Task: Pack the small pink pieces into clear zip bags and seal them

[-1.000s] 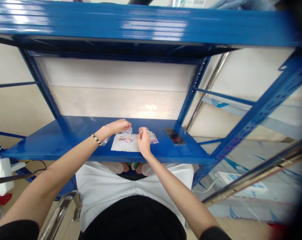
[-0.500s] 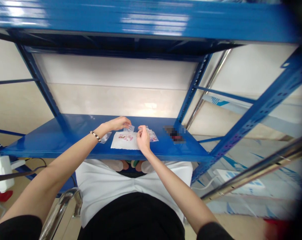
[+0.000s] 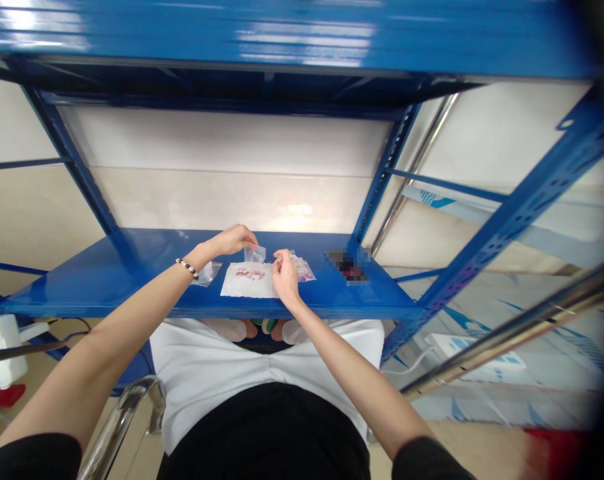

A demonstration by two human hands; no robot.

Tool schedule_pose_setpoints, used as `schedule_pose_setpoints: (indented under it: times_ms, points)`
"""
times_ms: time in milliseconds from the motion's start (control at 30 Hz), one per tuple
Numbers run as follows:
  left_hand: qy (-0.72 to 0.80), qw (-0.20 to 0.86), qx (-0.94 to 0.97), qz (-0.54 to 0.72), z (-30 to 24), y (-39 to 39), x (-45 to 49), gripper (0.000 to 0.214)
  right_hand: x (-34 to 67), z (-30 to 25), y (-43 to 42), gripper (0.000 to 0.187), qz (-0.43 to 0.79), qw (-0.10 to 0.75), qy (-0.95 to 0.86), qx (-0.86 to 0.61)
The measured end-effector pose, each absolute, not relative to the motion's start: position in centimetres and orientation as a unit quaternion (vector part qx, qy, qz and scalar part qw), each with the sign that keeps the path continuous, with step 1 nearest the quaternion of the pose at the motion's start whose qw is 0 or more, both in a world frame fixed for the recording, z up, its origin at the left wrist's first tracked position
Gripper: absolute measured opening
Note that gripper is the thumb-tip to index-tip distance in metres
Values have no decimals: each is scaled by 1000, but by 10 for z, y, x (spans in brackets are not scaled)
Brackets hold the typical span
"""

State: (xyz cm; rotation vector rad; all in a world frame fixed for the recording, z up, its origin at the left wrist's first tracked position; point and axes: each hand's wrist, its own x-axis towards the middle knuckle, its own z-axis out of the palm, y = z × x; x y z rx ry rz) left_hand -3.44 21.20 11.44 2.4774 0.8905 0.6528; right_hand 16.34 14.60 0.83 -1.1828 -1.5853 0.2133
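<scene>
Blue shelf (image 3: 97,280) carrying it all, white sheet (image 3: 247,288) flat near its front edge — and the right hand (image 3: 285,276) sits at the sheet's right side, fingers curled, on what I can't tell. The left hand (image 3: 233,239) pinches a small clear bag (image 3: 255,255) by the sheet's far edge — a light rim hold looks best, clear of those loose pink pieces (image 3: 252,274), which could scatter.

glare on beam (image 3: 292,37) (blurry right edge)
</scene>
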Motion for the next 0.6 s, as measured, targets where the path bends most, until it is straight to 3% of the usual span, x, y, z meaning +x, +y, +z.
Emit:
schedule_pose_setpoints:
  times_ms: [267,467,600]
  points:
    - [319,270,868,268,116,212,-31,11,160,13,149,32,135,544,-711,-425]
    - [322,251,873,268,115,207,-28,9,158,12,153,24,138,530,-743,-384]
    - [343,232,871,265,114,200,-25,21,162,7,159,15,141,543,-718,-412]
